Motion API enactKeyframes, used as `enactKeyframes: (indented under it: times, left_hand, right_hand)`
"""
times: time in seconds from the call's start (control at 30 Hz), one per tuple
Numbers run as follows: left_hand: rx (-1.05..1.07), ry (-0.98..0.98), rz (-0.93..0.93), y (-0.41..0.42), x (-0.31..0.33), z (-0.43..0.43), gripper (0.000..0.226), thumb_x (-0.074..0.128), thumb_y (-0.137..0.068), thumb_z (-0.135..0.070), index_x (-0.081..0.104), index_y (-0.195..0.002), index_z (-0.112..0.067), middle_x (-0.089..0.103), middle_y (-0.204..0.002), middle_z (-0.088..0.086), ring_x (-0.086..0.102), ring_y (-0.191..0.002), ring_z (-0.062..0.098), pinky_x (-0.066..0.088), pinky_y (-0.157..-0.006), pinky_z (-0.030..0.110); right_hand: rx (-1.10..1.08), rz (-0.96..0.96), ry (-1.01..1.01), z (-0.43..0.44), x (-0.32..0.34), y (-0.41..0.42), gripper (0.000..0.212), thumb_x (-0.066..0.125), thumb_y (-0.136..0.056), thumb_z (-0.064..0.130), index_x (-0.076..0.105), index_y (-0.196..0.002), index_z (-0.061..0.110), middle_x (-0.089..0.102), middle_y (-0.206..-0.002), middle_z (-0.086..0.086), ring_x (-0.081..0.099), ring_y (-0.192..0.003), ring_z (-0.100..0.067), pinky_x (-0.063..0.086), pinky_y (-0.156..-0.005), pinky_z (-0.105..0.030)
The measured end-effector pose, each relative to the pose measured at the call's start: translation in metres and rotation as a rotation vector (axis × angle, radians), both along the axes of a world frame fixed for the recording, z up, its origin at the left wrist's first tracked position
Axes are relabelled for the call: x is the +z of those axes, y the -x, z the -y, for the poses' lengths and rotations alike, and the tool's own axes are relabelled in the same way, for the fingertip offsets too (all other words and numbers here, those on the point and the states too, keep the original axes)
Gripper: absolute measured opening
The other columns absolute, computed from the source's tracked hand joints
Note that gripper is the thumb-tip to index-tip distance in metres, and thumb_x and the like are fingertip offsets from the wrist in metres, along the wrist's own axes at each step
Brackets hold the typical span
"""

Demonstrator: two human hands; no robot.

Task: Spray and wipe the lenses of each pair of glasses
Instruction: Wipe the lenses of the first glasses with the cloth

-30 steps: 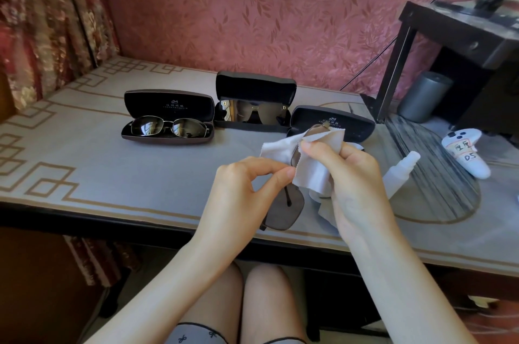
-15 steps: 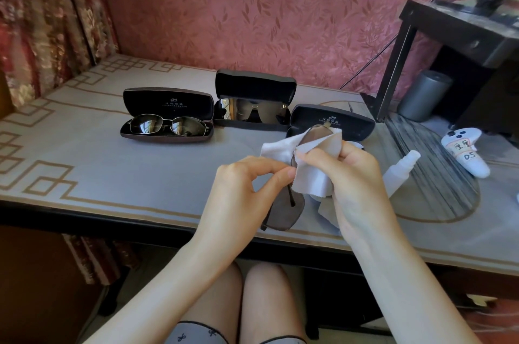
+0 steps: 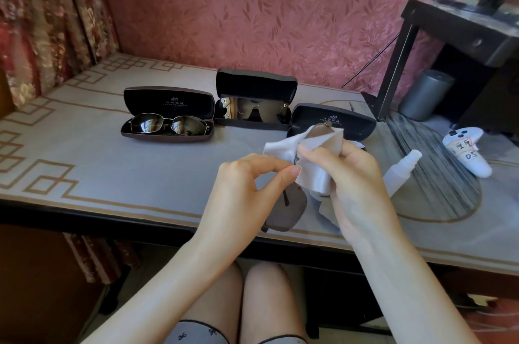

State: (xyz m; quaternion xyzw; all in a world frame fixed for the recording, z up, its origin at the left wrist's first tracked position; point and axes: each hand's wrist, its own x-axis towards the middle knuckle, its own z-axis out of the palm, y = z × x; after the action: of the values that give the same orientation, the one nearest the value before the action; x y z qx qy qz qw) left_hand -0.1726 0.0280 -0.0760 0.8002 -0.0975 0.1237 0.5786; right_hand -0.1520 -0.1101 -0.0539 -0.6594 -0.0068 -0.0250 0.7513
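My left hand (image 3: 238,189) pinches the frame of a pair of grey-lensed glasses (image 3: 289,210) near the bridge, holding it above the table's front edge. My right hand (image 3: 354,175) grips a white cloth (image 3: 314,164) folded round the upper lens. The lower lens hangs bare. A white spray bottle (image 3: 401,171) lies on the table just right of my right hand. Two other pairs rest in open cases: metal-framed sunglasses (image 3: 168,124) at the left and dark shield sunglasses (image 3: 254,112) in the middle. An empty open case (image 3: 351,121) sits behind the cloth.
The grey table (image 3: 112,175) has a gold key pattern and a black front edge. A white game controller (image 3: 467,151) lies at the right, beside a grey cylinder (image 3: 424,95) under a black stand (image 3: 460,29). Curtains hang at the left.
My right thumb and the cloth have slid down and across the upper lens, uncovering its top edge. My left hand has kept its pinch.
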Motion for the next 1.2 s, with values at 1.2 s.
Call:
enactKeyframes:
  times: [1.2]
  left_hand:
    - [0.035, -0.009, 0.021, 0.000, -0.002, -0.001, 0.013, 0.068, -0.085, -0.031, 0.074, -0.075, -0.034, 0.071, -0.084, -0.019, 0.061, -0.090, -0.008, 0.041, -0.079, 0.007]
  right_hand:
    - [-0.160, -0.047, 0.021, 0.012, 0.002, -0.008, 0.035, 0.066, -0.088, 0.032, 0.068, -0.066, 0.006, 0.063, -0.063, -0.005, 0.060, -0.071, -0.017, 0.049, -0.073, -0.026]
